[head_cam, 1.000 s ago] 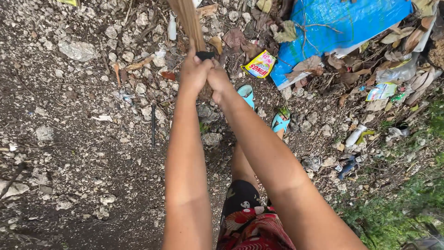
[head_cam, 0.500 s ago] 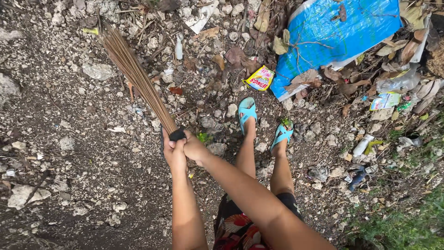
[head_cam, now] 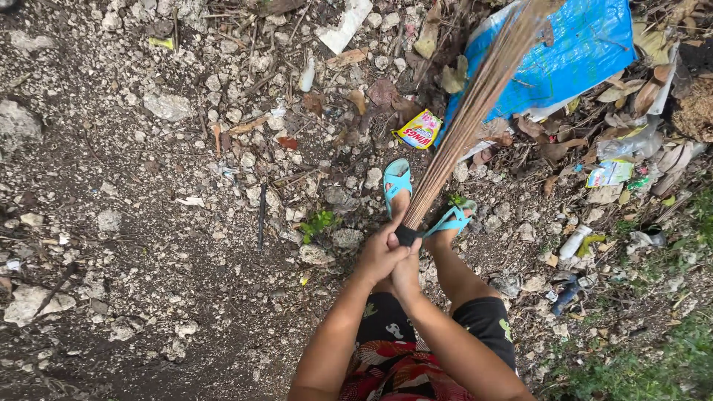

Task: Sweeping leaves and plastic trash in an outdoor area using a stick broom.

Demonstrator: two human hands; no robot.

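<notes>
Head view: broom (head_cam: 475,111) swung from left to right, over blue tarp (head_cam: 572,52); left hand (head_cam: 380,254), right hand (head_cam: 406,267) gripping handle.

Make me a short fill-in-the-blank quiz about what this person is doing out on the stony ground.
1. Both hands, the left hand and the right hand, grip the bound end of a stick ____.
2. The broom's bristles reach up across a crumpled plastic sheet coloured ____.
3. The sandals on the person's feet are coloured ____.
4. The small wrapper lying left of the bristles is mostly ____.

Missing words: broom; blue; turquoise; yellow
</notes>
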